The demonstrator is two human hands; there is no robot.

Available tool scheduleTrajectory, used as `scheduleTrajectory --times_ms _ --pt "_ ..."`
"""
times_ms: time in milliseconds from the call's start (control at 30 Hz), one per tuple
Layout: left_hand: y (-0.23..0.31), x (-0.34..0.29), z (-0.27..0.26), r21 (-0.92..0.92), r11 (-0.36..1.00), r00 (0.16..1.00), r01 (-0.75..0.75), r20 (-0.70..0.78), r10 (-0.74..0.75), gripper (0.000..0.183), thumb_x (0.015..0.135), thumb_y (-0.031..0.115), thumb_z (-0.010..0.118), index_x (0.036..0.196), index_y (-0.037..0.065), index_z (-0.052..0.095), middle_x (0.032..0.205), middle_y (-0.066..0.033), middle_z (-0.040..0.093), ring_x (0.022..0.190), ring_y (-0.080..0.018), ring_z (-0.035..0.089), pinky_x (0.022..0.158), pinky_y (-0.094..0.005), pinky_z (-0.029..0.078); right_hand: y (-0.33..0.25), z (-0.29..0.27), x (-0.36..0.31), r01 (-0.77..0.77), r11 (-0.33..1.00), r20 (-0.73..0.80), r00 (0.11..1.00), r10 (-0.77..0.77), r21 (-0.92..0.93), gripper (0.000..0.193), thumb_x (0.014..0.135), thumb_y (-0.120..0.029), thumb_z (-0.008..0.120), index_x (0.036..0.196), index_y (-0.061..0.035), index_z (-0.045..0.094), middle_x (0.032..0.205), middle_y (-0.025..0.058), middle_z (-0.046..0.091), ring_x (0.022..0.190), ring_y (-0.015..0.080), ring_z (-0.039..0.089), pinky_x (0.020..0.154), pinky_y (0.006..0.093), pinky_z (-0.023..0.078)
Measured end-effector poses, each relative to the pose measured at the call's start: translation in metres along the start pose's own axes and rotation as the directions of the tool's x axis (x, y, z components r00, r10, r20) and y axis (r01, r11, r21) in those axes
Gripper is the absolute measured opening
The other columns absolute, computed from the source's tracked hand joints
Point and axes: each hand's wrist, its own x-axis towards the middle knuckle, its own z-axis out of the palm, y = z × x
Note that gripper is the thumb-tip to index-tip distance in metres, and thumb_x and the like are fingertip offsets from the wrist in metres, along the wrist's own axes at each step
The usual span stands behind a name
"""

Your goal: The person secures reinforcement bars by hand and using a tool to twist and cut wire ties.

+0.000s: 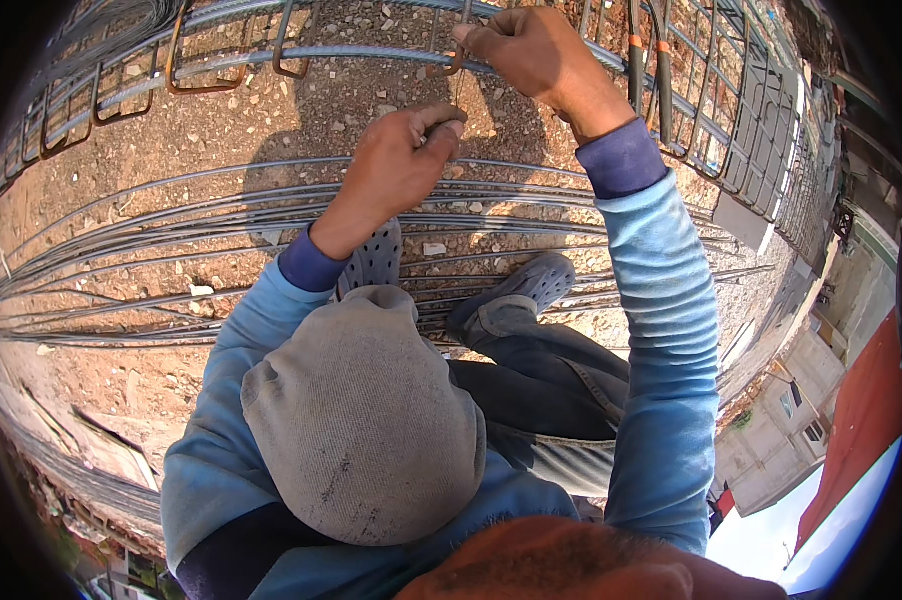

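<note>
A thin tie wire (459, 92) runs upright between my two hands. My left hand (396, 165), lower and to the left, is closed with thumb and forefinger pinched at the wire's lower end. Farther off, my right hand (539, 58) is closed too, its fingertips at the wire's upper part, beside a bent stirrup (455, 62) of the rebar cage. That cage has long ribbed bars (361, 51) crossing the far side, with several brown stirrups (176, 70) hung along them. What exactly lies inside each pinch is mostly hidden by the fingers.
Pincers with black and orange handles (663, 75) hang at the cage, right of my right hand. Loose steel rods (221, 222) lie across the stony ground around my clogs (536, 280). Coiled wire (91, 38) sits far left; a wire mesh (771, 140) stands right.
</note>
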Motion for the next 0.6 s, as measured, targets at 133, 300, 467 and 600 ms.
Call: scheduleTrajectory --times_ms 133,300,467,600 --pt "0.025 0.005 -0.017 0.082 0.993 0.986 0.080 0.142 -0.091 0.029 0.091 0.021 0.056 0.106 -0.001 0.066 0.075 -0.0057 0.067 0.069 -0.0114 0.060 0.064 -0.0282 0.047 0.031 0.020 0.014 0.115 0.989 -0.024 0.993 -0.118 -0.097 0.032 0.086 -0.036 0.061 0.081 -0.0059 0.072 0.063 0.0173 0.062 0.062 0.0286 0.063 0.059 0.0386 0.047" --pt "0.051 0.021 -0.056 0.386 0.921 0.976 -0.053 0.215 -0.034 0.026 0.089 0.020 0.058 0.103 0.001 0.068 0.078 -0.0095 0.069 0.070 -0.0177 0.065 0.063 -0.0318 0.049 0.035 0.032 0.012 0.231 0.948 -0.221 0.934 -0.279 -0.220 0.034 0.085 -0.037 0.062 0.074 -0.0054 0.071 0.055 0.0147 0.056 0.052 0.0241 0.055 0.055 0.0382 0.044" --pt "0.048 0.058 -0.071 0.779 0.390 0.810 -0.491 0.243 0.534 0.019 0.086 0.020 0.060 0.101 0.012 0.070 0.094 -0.0094 0.069 0.079 -0.0336 0.064 0.068 -0.0409 0.052 0.034 0.037 0.008 0.229 0.946 -0.263 0.921 -0.287 -0.231 0.035 0.085 -0.037 0.062 0.074 -0.0050 0.071 0.053 0.0134 0.054 0.049 0.0248 0.053 0.054 0.0384 0.043" --pt "0.049 0.071 -0.068 0.750 0.398 0.793 -0.528 0.268 0.547 0.018 0.087 0.019 0.061 0.101 0.012 0.068 0.097 -0.0097 0.068 0.081 -0.0331 0.064 0.069 -0.0404 0.052 0.038 0.042 0.002 0.219 0.947 -0.297 0.912 -0.284 -0.235 0.035 0.086 -0.036 0.062 0.072 -0.0038 0.069 0.052 0.0137 0.054 0.049 0.0244 0.053 0.053 0.0382 0.042"
